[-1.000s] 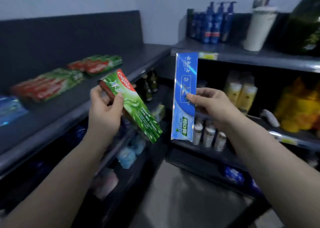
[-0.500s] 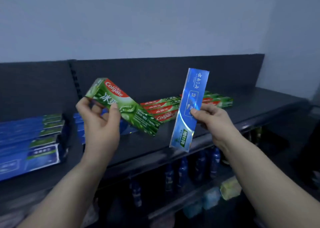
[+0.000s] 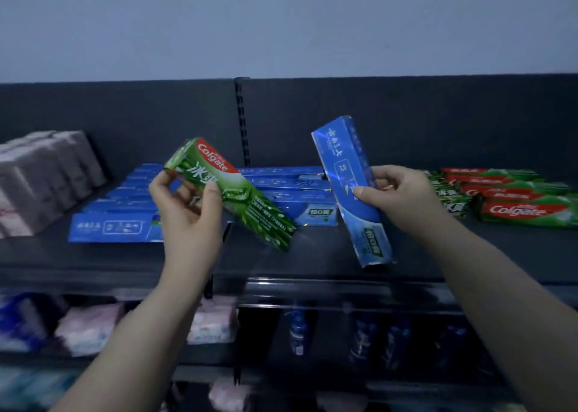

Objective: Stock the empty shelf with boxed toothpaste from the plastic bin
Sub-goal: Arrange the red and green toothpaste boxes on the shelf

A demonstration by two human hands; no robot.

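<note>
Spanning the whole view, the dark top shelf [image 3: 312, 255] carried stock sorted by kind, and the bare strip along its front edge looked like the room left for what was in hand. At its left end stood grey-wrapped packs [image 3: 37, 177], no part of this job. Blue toothpaste boxes [image 3: 115, 227] lay flat in rows from left of the middle to the middle, long sides toward the front edge, presumably so that each label could be read from the aisle. Near the right end the stacked Colgate boxes [image 3: 525, 211] lay flat in the same way. The plastic bin was not in view.

Two cartons were held above the front half of the shelf, touching nothing on it. The green Colgate box [image 3: 250, 202] was tilted, red end up and to the left. The left grip [image 3: 187, 205] held it round that upper end, thumb across the printed face and fingers behind. The blue toothpaste box [image 3: 350, 186] stood steeper, almost upright. The right grip [image 3: 403, 192] pinched it at mid-length, thumb on the face and fingers curled behind.

Both faces were turned toward the person, most likely so the brands could be matched to their blocks. By that reading, the blue carton belonged with the rows just behind it, while the green one was on the wrong side and would need to travel toward the right end. Thin card dents easily, which suited such light holds.
</note>
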